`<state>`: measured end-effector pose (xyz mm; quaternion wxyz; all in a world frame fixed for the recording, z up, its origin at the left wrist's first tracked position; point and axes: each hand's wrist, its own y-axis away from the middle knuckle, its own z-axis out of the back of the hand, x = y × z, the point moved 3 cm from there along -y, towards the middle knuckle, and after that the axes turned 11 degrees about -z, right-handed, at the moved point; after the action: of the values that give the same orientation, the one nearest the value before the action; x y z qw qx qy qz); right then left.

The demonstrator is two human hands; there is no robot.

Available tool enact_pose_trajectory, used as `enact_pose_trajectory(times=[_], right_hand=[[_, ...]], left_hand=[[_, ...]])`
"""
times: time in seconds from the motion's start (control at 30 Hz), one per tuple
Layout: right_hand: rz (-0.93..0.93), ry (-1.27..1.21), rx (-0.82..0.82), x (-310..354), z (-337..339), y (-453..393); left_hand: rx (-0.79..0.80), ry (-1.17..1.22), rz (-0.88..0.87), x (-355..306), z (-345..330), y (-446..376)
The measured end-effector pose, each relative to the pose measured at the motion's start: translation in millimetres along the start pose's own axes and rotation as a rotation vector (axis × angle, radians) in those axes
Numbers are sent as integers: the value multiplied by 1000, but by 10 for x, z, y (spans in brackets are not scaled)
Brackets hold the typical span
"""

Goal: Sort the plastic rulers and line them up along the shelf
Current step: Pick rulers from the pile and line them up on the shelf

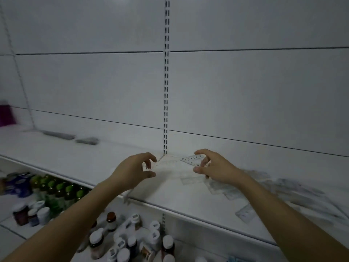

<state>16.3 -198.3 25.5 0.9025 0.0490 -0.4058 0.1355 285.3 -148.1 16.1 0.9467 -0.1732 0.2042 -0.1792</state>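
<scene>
A person's two bare hands meet over a white shelf (79, 159) in a dim, grey-lit shop fixture, seen from above and behind the forearms. The left hand (135, 170) has thumb and fingers (151, 157) curled toward each other at the left end of a clear plastic ruler (170, 163), apparently pinching it, though the transparent plastic makes the contact hard to read. The right hand (213, 168) pinches a clear ruler with printed numbers (192, 159) between thumb and forefinger, the remaining fingers loosely bent. Both rulers lie close to the back edge of the shelf, right at the foot of the slotted metal upright (166, 82) that divides the white back panels (90, 80).

More transparent rulers (283, 188) lie scattered and overlapping across the right part of the shelf, running toward its right end; one small clear ruler piece (244, 214) sits near the front edge. Motion blur smears this pile, so individual pieces cannot be counted. Farther left, near the back edge, two flat grey packs (75, 138) rest on the shelf, and a magenta object (6, 115) stands at the far left, too blurred to identify.

Below the front edge, a lower shelf (11, 226) carries green-capped bottles (58, 189) in a row, white-lidded jars (40, 214) and brown supplement bottles (111, 220) crowded together.
</scene>
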Motion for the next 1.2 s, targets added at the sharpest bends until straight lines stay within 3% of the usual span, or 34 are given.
enact_pose_trajectory(times=[0.33,0.6,1.2], right_hand=[[116,153,74,1566,-1821,-584],[215,160,121,2586,-2762,-1052],[208,84,28,3497,-3582,-2898]], left_hand=[[-45,-22,183,1710,1060,1151],[-109,-106,240,2723,1891,1722],[-28,-186,240,4628,2476,790]])
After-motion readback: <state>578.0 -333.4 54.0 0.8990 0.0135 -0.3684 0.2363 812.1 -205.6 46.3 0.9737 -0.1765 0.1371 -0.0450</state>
